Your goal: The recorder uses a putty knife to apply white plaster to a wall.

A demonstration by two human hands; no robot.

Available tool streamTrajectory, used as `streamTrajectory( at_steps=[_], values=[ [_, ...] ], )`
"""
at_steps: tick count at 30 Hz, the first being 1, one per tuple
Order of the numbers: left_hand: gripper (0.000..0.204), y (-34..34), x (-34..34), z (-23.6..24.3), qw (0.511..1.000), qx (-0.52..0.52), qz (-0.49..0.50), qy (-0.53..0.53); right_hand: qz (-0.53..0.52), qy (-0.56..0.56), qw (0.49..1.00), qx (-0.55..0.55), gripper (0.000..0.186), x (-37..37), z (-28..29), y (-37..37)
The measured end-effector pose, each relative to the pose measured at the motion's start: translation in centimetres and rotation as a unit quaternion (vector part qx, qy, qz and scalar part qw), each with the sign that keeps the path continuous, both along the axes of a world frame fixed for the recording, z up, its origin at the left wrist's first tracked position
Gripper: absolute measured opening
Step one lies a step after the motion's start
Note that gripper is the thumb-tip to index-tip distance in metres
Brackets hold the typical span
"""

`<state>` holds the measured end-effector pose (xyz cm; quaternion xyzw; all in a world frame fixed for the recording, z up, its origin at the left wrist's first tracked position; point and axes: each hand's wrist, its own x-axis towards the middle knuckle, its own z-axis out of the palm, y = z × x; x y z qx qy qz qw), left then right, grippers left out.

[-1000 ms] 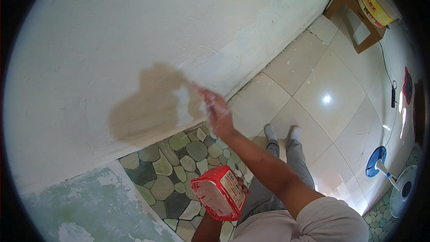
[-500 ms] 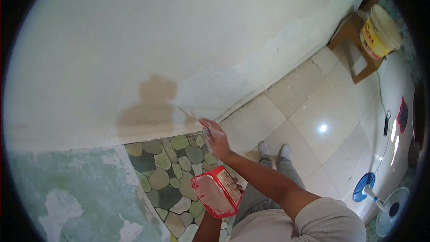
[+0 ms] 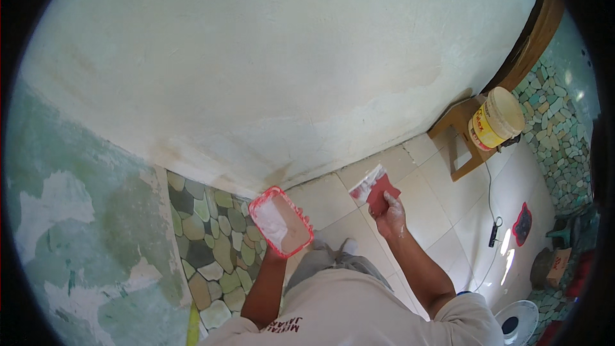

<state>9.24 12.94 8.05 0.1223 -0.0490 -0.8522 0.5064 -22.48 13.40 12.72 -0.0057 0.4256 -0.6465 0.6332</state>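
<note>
My left hand [image 3: 306,220] is wrapped round a red plastic tub [image 3: 265,234], its fingers showing along the right side. White putty [image 3: 273,219] lies inside, heaped toward the left. Out to the right, my right hand [image 3: 391,221] grips a putty knife [image 3: 382,195] with a dark red body. White putty smears its wide blade, which points up and left, apart from tub and wall. Beyond both hands rises the off-white wall [image 3: 269,77], with faint brownish patches near its lower edge.
A yellow-and-white bucket [image 3: 492,123] stands on a brown stool [image 3: 462,157] at the right. A cable [image 3: 492,198] crosses the tiled floor [image 3: 346,230] near a dark red-edged piece [image 3: 523,224]. Green stone-patterned surface [image 3: 221,243] and patchy green wall [image 3: 122,224] lie left.
My right hand has drawn the putty knife away from the wall, out to the right. The tub has moved up and left, and the view has shifted.
</note>
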Motion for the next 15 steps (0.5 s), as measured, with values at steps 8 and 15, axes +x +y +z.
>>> streamTrajectory(
  at_steps=[8, 15],
  values=[
    [0.065, -3.1, -4.8, 5.1, 0.990, -0.101, 0.044, -0.092, -0.007, 0.057, 0.992, -0.111, 0.030, 1.7, 12.6, 2.2],
    [0.066, -3.1, -3.6, 8.0, 0.990, -0.122, 0.030, -0.070, 0.182, 0.382, 0.886, -0.189, 0.022, 6.9, 19.6, 3.9]
  ],
)
